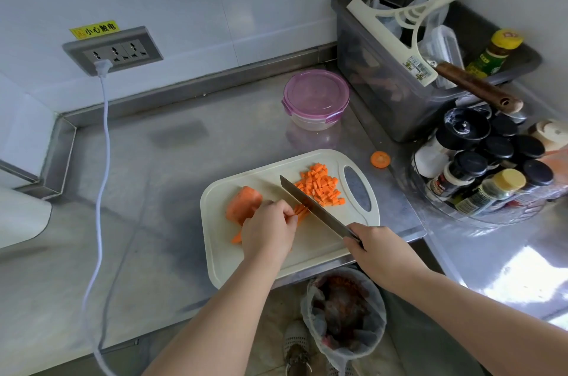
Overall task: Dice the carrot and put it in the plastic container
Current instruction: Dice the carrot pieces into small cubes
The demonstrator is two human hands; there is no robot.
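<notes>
While right hand (379, 249) grips knife (307, 205) by handle, blade set across carrot strips (300, 212), left hand (270, 231) pinches strips together, pinning them for crosscut. Diced pile (319, 188) lies beyond blade on cutting board (313, 242); uncut chunk (242, 205) beside left hand. Plastic container (316, 100) stands lidded on counter (153, 191).

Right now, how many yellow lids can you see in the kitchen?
2. One is on the green bottle in the grey bin; the other is on a spice jar at the front of the spice rack. Others may hide behind the black-lidded jars.
</notes>
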